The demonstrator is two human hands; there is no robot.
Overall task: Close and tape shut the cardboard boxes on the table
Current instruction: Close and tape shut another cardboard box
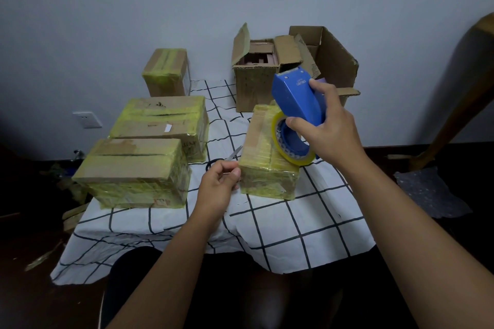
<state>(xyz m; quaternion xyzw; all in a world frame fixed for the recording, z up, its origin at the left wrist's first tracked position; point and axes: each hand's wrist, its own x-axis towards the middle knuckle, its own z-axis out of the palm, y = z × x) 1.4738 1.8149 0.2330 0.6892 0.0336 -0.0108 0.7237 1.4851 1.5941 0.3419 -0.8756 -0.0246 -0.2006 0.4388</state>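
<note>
While the right hand [324,128] grips the blue tape dispenser [296,99] by its body, with the yellow tape roll [292,141] hanging just over the top of the small box [268,163], the left hand [219,184] is pinched shut near that box's near-left corner; whether it holds a thin strip of tape there I cannot tell. This small box sits in the middle of the tabletop [294,222], already wrapped in yellow tape, its long axis running away from the person toward the wall. Scissors [232,155] lie on the cloth just behind the left hand, touching or nearly touching the box's left side. Three more taped boxes stand to the left: a near one [133,171], a wider one [160,120] behind it, and a small one [165,72] at the far edge. By my reading, what remains is the two open boxes [256,75] at the back right, flaps up, well beyond the dispenser. They lie straight ahead of the right hand, which is the nearer of the two, so the coming move likely turns on reaching forward over the small box to bring one closer
</note>
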